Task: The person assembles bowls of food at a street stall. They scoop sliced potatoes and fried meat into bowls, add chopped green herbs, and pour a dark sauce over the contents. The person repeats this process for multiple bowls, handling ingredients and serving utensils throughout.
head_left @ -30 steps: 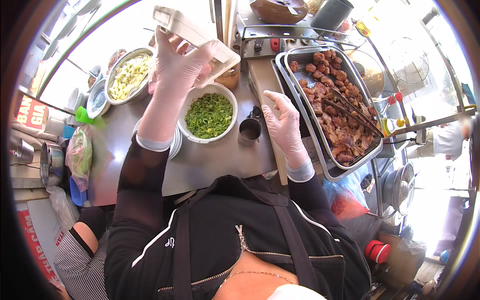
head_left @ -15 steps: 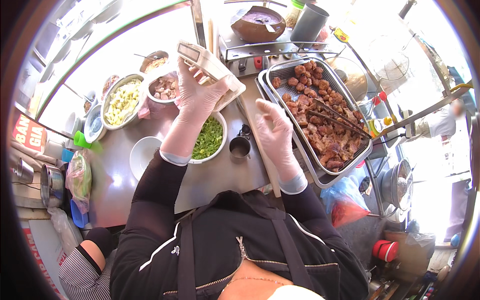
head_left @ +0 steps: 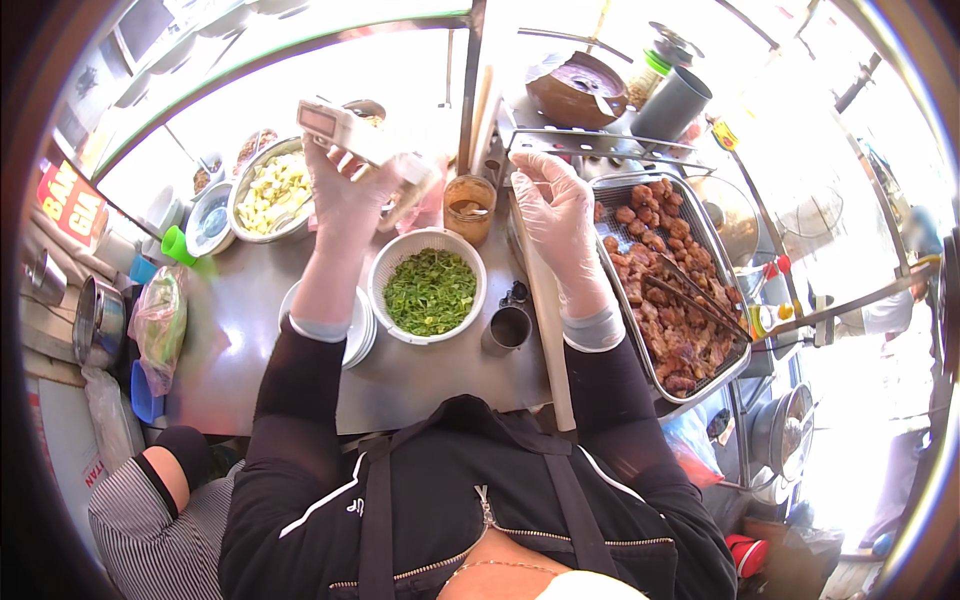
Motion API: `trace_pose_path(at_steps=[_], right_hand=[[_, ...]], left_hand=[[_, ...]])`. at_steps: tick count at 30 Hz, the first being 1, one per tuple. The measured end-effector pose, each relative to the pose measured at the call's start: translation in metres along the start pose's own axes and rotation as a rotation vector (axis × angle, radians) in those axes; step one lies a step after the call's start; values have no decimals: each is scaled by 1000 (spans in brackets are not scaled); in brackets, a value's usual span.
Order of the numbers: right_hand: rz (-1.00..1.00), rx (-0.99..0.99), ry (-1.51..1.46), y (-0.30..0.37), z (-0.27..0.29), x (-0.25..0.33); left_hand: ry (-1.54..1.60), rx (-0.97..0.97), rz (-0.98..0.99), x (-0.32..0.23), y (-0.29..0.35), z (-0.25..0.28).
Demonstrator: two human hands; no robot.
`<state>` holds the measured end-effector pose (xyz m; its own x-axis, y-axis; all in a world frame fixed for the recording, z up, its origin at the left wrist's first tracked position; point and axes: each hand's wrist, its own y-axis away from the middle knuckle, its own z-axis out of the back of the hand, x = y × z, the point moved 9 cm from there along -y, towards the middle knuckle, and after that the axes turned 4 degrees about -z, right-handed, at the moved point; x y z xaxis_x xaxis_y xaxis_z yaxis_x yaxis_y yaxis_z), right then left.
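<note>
Both my hands wear clear gloves. Raised over the counter, my left hand (head_left: 338, 215) grips a white digital kitchen scale (head_left: 352, 132), tilted, with its small display toward the upper left. My right hand (head_left: 560, 215) is held up beside the meat tray, fingers bent, thumb apart, nothing visible in it. Below and between my hands stands a white basket (head_left: 377, 285) of chopped green herbs (head_left: 428, 290). Behind it is a jar (head_left: 470, 210) with brown contents. Stacked white bowls (head_left: 362, 335) are partly hidden by my left forearm.
At right, a metal mesh tray (head_left: 745, 365) holds browned meat and meatballs, with tongs (head_left: 700, 300) lying on top. A dark metal cup (head_left: 507, 328) stands near the wooden board (head_left: 553, 350). A bowl of yellow pieces (head_left: 275, 190) sits at left. Beyond are a brown pot (head_left: 560, 100) and metal posts.
My left hand has moved left with the scale, and the jar behind the herbs has come into sight. My right hand's fingers have bent more. The whole view has shifted.
</note>
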<state>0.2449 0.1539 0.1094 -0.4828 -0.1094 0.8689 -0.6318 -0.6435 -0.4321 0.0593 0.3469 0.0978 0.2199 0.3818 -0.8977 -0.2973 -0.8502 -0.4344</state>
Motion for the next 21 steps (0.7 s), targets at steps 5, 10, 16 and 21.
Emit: trace_pose_path(at_steps=[5, 10, 16, 21], right_hand=[[11, 56, -6, 0, -33, -5], [10, 118, 163, -18, -58, -26], [221, 258, 277, -77, -141, -60], [-23, 485, 741, -144, -227, -178]], left_hand=[[-16, -75, 14, 37, -60, 25], [-31, -49, -31, 60, -79, 30], [-134, -142, -15, 65, -67, 76], [-114, -168, -93, 44, -68, 117]])
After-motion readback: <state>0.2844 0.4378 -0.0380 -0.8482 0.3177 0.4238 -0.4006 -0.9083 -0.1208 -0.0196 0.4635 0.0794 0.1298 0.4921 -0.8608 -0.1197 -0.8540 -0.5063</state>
